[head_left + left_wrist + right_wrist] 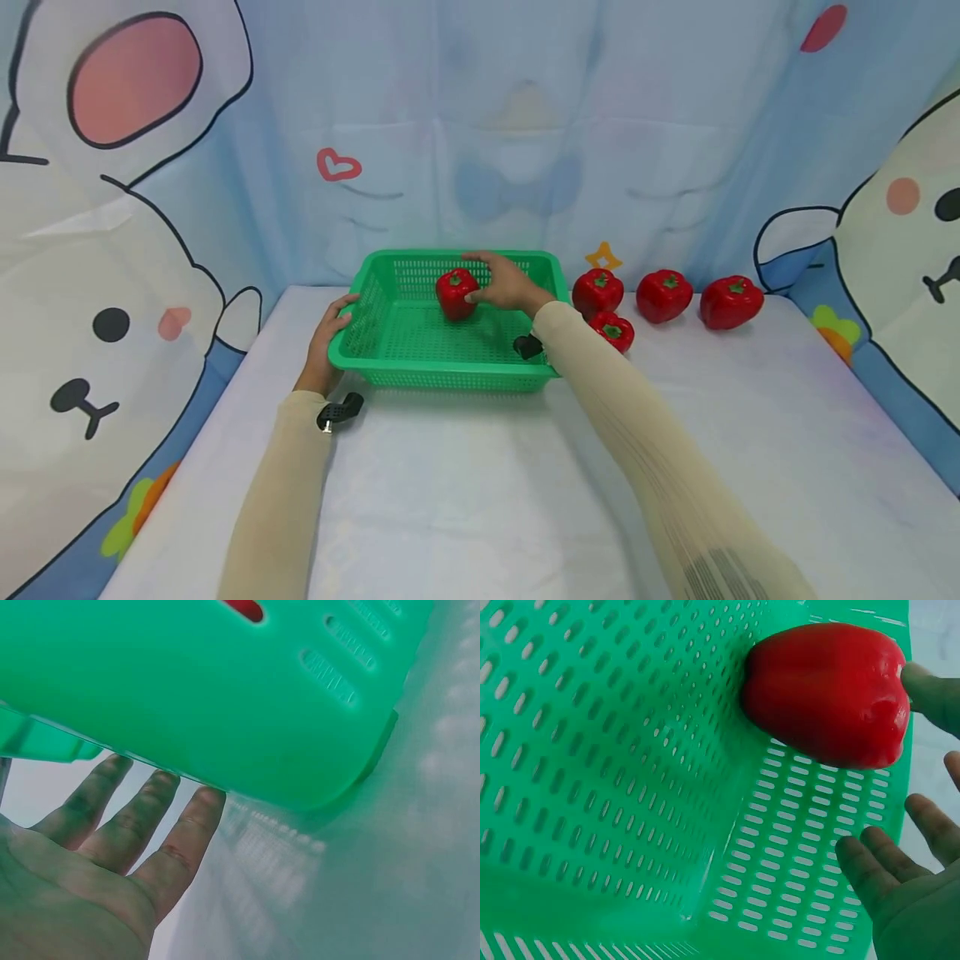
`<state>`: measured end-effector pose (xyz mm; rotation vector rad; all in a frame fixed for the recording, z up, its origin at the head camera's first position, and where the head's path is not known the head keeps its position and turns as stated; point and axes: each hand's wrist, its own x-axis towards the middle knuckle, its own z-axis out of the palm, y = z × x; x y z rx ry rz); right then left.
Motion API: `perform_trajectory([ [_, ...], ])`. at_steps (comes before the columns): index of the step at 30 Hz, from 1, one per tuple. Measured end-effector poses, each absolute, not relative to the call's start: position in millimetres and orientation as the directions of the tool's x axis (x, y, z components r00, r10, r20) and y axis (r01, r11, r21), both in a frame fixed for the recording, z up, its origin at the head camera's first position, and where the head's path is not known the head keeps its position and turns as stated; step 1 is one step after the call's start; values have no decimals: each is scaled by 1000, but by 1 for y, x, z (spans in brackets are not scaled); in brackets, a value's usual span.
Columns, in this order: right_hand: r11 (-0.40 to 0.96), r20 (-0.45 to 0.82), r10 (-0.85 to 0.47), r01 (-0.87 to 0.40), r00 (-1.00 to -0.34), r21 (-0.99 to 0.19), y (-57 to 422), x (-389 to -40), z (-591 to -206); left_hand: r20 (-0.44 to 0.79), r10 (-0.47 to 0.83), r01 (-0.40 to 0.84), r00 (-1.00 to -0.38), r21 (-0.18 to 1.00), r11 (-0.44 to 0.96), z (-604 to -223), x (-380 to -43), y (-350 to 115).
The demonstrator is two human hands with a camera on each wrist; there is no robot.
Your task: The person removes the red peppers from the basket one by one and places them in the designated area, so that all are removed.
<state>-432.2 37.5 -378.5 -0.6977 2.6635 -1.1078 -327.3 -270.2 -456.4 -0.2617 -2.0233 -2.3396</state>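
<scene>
A red bell pepper (454, 294) stands in the green plastic basket (442, 377), towards its back. My right hand (507, 287) is over the basket beside this pepper. In the right wrist view, the thumb (932, 694) meets or nearly meets the pepper (825, 694), while the other fingers (866, 874) are spread and apart from it. At the basket's left side is my left hand (324, 343), its fingers against the rim. The left wrist view has straight fingers (184, 844) touching the edge of the basket (187, 705); the thumb is hidden there.
Right of the basket are several more red bell peppers: one at the back (597, 292), one partly behind the right sleeve (613, 331), and others farther right (664, 296) (731, 302). A white cloth (450, 483) covers the table, and a printed curtain (645, 125) hangs behind.
</scene>
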Motion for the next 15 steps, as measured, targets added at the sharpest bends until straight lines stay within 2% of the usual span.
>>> perform_trajectory([
  [15,695,-71,-567,-430,-821,-577,33,-438,-382,162,82,149,-983,978,-148,-460,-329,-272],
])
